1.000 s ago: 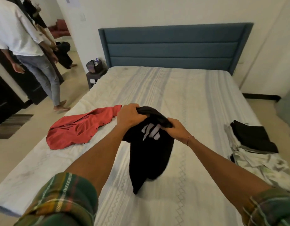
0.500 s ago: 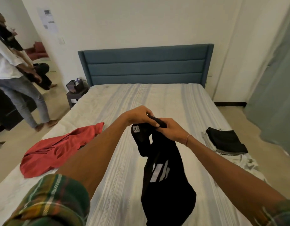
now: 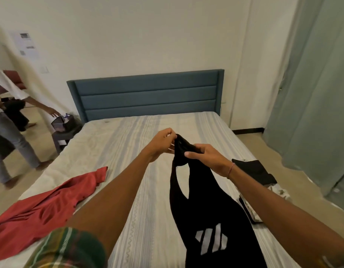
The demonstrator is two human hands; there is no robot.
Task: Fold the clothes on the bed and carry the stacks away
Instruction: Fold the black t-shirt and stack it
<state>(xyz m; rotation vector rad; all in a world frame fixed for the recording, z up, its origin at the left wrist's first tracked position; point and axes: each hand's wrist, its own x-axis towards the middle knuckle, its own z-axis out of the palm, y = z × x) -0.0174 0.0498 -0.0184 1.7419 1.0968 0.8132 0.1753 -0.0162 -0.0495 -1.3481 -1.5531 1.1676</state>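
1. I hold the black top point(image 3: 211, 213) up over the middle of the bed point(image 3: 140, 190) by one end, so that it hangs free and I can find its shape before folding.
2. My left hand point(image 3: 161, 142) pinches the top end; my right hand point(image 3: 205, 156) grips just beside it.
3. The red shirt point(image 3: 45, 206) lies unfolded at the bed's left edge.
4. A folded stack point(image 3: 254, 171) sits at the right edge.
5. No containers hold clothes; a bag point(image 3: 60, 123) sits on the bedside stand point(image 3: 62, 137), contents unclear.
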